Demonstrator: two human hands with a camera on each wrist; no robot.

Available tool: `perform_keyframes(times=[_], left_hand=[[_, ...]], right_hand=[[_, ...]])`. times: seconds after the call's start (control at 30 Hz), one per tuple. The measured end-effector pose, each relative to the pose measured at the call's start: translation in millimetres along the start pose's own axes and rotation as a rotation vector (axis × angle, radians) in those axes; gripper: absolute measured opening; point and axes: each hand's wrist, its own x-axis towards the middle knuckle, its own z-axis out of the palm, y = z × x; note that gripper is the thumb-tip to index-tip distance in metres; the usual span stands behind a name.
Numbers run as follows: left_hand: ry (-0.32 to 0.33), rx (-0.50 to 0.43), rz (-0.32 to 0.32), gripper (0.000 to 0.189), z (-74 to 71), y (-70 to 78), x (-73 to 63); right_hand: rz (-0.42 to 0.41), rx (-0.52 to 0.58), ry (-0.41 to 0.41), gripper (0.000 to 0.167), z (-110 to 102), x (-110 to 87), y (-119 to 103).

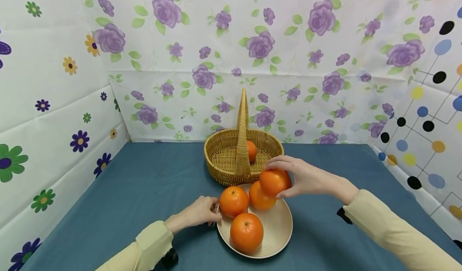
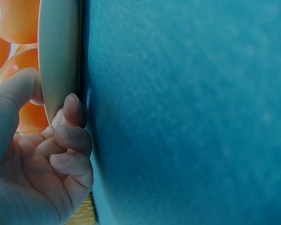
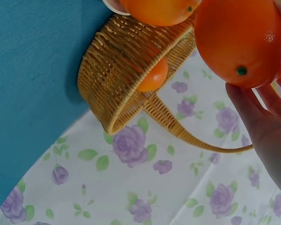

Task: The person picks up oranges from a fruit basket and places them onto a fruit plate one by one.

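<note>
My right hand [image 1: 301, 176] grips an orange [image 1: 275, 182] above the far right part of a cream plate [image 1: 276, 231]; in the right wrist view this orange [image 3: 243, 42] shows a green stem spot. Three more oranges lie on the plate: one at the left [image 1: 234, 201], one at the front [image 1: 247, 233] and one [image 1: 260, 197] partly behind the held fruit. With thumb and curled fingers my left hand [image 1: 200, 213] pinches the plate's left rim, seen closely in the left wrist view, where the plate's side [image 2: 61, 51] stands beside the thumb.
Just behind the plate stands a woven basket [image 1: 220, 164] with a tall arched handle [image 1: 242, 130]. Inside it is one orange [image 1: 252, 150], partly hidden by the handle. A blue cloth [image 1: 155, 174] covers the table, and patterned sheets [image 1: 202, 30] rise at the back and sides.
</note>
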Motion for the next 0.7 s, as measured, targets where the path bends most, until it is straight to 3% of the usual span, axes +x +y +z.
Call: perform_keyframes(times=[0.43, 0.7], left_hand=[[-0.001, -0.01, -0.01, 0.009, 1.4, -3.1, 0.6], [0.003, -0.013, 0.008, 0.009, 1.2, -2.8, 0.6]], right_hand=[[-0.006, 0.012, -0.072, 0.055, 9.0, -6.8, -11.9], [0.031, -0.018, -0.123, 0.058, 12.8, -9.0, -16.3]])
